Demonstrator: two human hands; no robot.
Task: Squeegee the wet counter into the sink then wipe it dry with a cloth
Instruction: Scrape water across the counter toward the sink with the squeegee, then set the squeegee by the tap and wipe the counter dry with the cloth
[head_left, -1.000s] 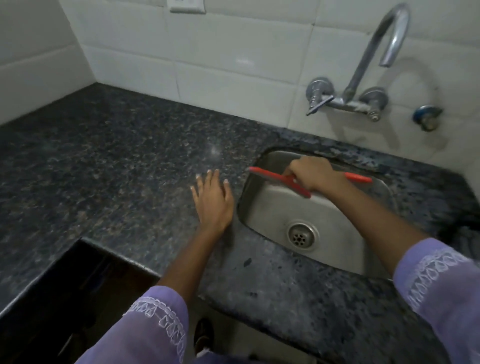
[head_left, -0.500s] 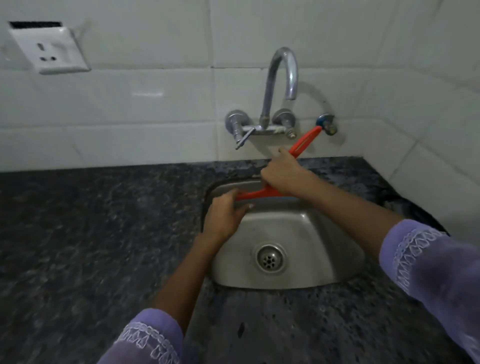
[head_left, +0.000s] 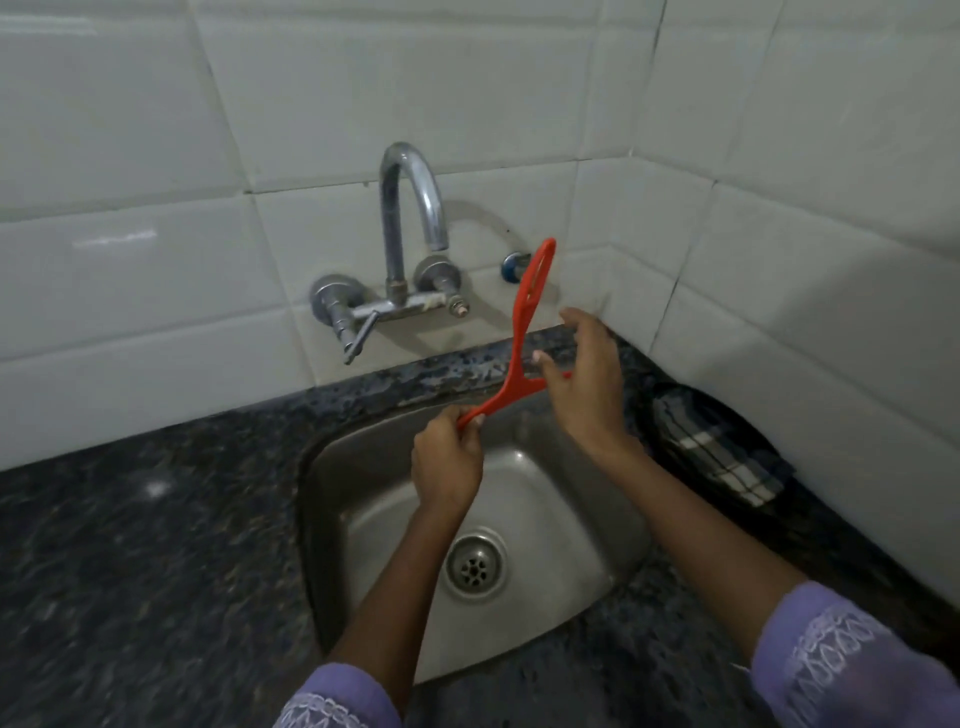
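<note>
A red plastic squeegee (head_left: 521, 332) with a flat T-shaped head and a looped handle is held in the air above the square stainless-steel sink (head_left: 582, 525), its handle pointing up toward the white tiled wall (head_left: 208, 249). The left hand (head_left: 448, 462) is closed around one end of the blade, over the back half of the sink. The right hand (head_left: 584, 382) meets the other end above the sink's rear right corner; its thumb presses on the blade while the fingers spread loosely, and how firmly it grips is hard to judge. The chrome wall-mounted tap (head_left: 402, 249) curves over the sink's back edge. A dark checked cloth (head_left: 717, 452) lies on the speckled black granite counter (head_left: 145, 571) just right of the sink.
</note>
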